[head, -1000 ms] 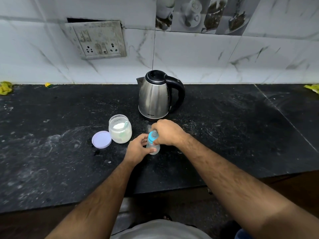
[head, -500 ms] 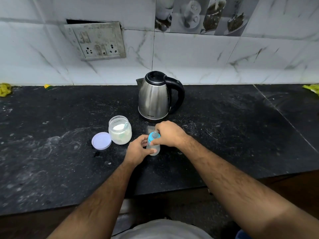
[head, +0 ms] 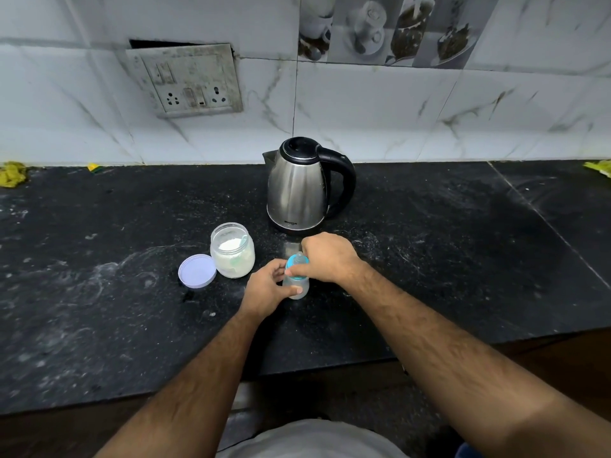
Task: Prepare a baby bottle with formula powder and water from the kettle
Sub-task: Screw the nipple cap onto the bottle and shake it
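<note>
A small clear baby bottle (head: 298,287) stands on the black counter (head: 429,259), topped by a blue ring cap with a teat (head: 295,261). My left hand (head: 266,289) grips the bottle's body from the left. My right hand (head: 325,257) closes its fingers around the blue cap from above. Just behind stands the steel kettle (head: 299,190) with a black lid and handle, the handle pointing right. An open clear jar of white formula powder (head: 232,251) sits to the left, a scoop inside. Its lilac lid (head: 197,271) lies beside it.
A tiled wall with a switch and socket plate (head: 185,81) rises behind the counter. Yellow scraps lie at the far left (head: 13,173) and far right (head: 598,168) of the counter's back edge. White powder smears mark the counter on the left.
Both hands stay on the bottle. The right hand's fingers have shifted slightly around the blue cap, and more of the teat shows above them.
</note>
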The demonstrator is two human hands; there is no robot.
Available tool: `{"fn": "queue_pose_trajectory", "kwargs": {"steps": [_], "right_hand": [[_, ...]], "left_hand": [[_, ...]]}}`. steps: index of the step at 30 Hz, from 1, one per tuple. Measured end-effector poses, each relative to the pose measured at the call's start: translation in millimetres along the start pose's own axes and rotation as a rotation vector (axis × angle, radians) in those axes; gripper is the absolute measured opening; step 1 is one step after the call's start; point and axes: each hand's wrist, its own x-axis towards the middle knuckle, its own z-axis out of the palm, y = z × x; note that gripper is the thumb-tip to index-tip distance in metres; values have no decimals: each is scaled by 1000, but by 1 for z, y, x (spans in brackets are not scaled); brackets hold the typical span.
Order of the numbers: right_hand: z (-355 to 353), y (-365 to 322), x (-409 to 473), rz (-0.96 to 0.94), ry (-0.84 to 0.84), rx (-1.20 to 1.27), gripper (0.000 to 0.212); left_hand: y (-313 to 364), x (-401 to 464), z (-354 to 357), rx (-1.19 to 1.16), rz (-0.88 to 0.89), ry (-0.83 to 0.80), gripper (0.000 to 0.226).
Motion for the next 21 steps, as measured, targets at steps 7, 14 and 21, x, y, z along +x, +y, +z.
{"fn": "queue_pose_trajectory", "kwargs": {"steps": [7, 14, 21], "right_hand": [[-1, 6, 3, -152, -94, 110, 43], [9, -2, 0, -38, 53, -33, 45], [-6, 6, 2, -188, -62, -12, 32]], "left_hand": [[-3, 2, 0, -7, -1, 14, 54], [-2, 1, 0, -4, -4, -1, 52], [-4, 3, 0, 9, 3, 14, 53]]}}
